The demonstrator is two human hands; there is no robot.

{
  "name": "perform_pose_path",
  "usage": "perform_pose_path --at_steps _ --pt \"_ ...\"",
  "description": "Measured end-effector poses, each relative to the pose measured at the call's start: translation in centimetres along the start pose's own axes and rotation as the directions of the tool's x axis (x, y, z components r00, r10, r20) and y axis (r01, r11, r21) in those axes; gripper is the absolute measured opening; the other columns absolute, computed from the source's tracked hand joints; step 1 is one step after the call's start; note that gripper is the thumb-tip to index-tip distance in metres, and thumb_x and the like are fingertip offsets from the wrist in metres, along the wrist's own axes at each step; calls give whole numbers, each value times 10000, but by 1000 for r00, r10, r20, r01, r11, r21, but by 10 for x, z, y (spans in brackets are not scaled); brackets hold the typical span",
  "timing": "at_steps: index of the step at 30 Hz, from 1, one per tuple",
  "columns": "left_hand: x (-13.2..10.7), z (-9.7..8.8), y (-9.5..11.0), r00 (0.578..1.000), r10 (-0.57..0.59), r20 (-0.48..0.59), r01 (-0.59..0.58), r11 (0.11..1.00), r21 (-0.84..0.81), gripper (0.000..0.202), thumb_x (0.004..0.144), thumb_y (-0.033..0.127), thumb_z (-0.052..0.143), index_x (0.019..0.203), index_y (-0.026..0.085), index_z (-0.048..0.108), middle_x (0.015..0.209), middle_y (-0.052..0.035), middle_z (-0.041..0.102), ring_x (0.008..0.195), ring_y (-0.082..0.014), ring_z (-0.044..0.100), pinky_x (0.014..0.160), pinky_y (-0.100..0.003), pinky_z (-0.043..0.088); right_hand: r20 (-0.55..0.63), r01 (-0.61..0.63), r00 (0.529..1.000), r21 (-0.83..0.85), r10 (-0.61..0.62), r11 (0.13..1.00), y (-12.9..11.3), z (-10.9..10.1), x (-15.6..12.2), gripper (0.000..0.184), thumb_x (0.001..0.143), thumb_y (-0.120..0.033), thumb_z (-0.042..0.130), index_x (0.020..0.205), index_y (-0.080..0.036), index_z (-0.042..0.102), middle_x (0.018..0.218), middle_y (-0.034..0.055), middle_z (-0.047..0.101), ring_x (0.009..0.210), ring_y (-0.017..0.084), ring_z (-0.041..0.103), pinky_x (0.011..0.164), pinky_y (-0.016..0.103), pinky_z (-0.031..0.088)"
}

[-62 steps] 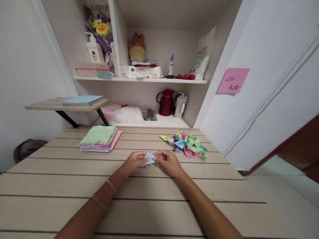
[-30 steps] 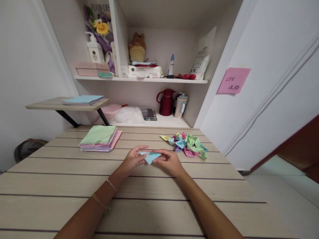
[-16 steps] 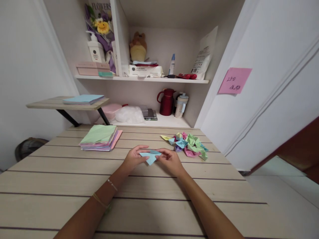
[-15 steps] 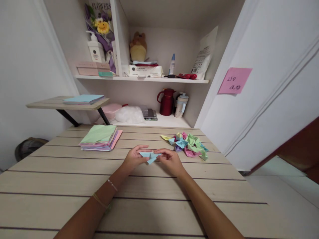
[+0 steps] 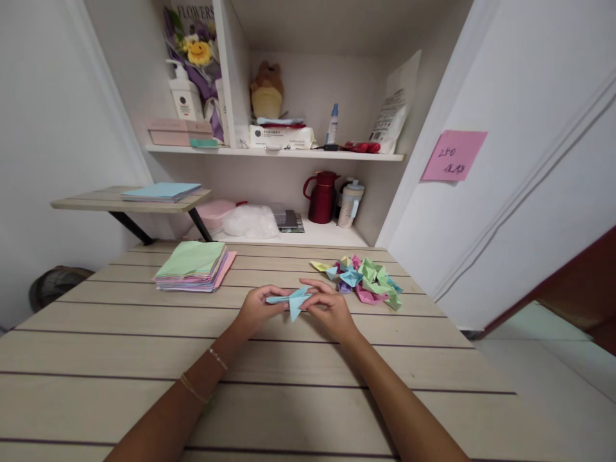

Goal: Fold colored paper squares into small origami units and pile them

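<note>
A light blue piece of folded origami paper (image 5: 296, 303) is held up between both hands above the wooden table. My left hand (image 5: 257, 307) pinches its left end between thumb and fingers. On the right side, my right hand (image 5: 332, 309) grips the paper with thumb and fingertips, its index finger lifted behind. One pointed flap hangs toward me and others stick out at the top. To the right and beyond my right hand lies a heap of small folded paper pieces (image 5: 373, 280) in green, blue, pink, yellow and purple.
A stack of square coloured paper (image 5: 192, 263), green on top, sits at the left. Behind it stands a small raised shelf (image 5: 96, 200) bearing blue sheets (image 5: 161, 192). At the back, the cabinet holds a red jug (image 5: 323, 197), a cup (image 5: 351, 204) and a plastic bag (image 5: 251, 222).
The blue paper has been turned and reshaped in my hands, with its flaps now pointing differently. My right fingers have shifted, the index rising. The stack and heap stay put.
</note>
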State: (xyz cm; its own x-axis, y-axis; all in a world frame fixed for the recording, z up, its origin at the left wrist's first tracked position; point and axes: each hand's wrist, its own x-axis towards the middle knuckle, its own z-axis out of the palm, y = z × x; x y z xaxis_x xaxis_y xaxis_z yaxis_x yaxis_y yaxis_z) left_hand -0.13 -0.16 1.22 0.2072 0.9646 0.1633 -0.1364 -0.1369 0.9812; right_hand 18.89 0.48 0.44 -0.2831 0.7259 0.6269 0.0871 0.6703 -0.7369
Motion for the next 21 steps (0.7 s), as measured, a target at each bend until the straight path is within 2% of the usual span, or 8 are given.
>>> perform_pose_path --at_steps 12,17,21 --pt "0 -1 -1 999 14 -31 -11 997 80 256 537 250 747 746 133 655 900 -101 695 872 -233 628 843 -382 456 30 -3 1000 -25 4 1000 -2 0 0 91 734 -185 616 703 -225 692 1083 75 589 908 186 594 778 325 489" --pt "0 0 -1 996 13 -92 -2 993 119 258 530 266 748 737 139 661 841 -79 700 808 -220 637 782 -351 482 5 -12 1000 -25 12 1000 -3 1 0 112 734 -171 598 782 -225 684 1041 81 606 954 198 578 702 298 506" --pt "0 1 0 997 17 -78 -7 993 120 277 529 247 749 766 141 653 861 -80 696 817 -211 633 785 -338 477 -6 -19 1000 -31 19 999 -2 1 0 120 744 -166 582 787 -217 682 1001 84 618 915 195 588 656 285 511"
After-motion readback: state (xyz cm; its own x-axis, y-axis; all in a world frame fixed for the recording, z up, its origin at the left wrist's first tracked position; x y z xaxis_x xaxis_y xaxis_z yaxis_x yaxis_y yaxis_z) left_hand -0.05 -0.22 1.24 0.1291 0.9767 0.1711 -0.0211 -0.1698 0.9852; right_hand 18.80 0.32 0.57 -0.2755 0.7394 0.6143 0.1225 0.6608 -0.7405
